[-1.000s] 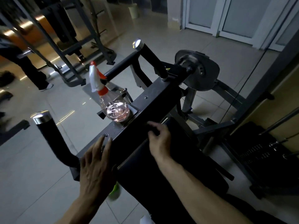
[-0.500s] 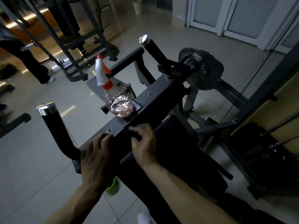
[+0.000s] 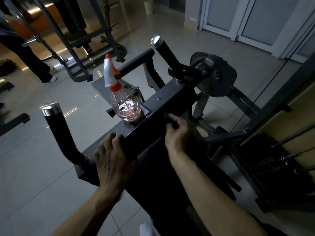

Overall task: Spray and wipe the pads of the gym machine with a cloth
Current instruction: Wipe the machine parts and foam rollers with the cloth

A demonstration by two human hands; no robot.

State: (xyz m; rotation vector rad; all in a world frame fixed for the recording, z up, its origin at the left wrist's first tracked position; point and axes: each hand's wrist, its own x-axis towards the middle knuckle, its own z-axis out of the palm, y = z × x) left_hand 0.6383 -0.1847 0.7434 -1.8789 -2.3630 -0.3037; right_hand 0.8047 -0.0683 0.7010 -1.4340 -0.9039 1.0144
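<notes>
A clear spray bottle (image 3: 126,109) with pink liquid and a white and orange trigger head stands on the gym machine's dark metal frame (image 3: 170,96). The black pad (image 3: 153,169) slopes down toward me below that frame. My left hand (image 3: 111,159) lies on the frame's near end, its fingertips curled over the top edge. To the right, my right hand (image 3: 177,133) reaches over the pad's top and pinches a small black knob (image 3: 166,115) on the frame's face. No cloth is clearly visible; the scene is dim.
Two black handles with chrome caps stick up, one at the left (image 3: 56,130) and one at the far side (image 3: 166,51). A round metal cam (image 3: 213,74) and a weight stack (image 3: 272,167) are on the right. Another person's legs (image 3: 34,57) stand by a rack at the far left.
My right hand moved right along the frame and closed on the knob. My left hand's fingers curled over the frame's edge. The green object seen under my left hand is out of sight.
</notes>
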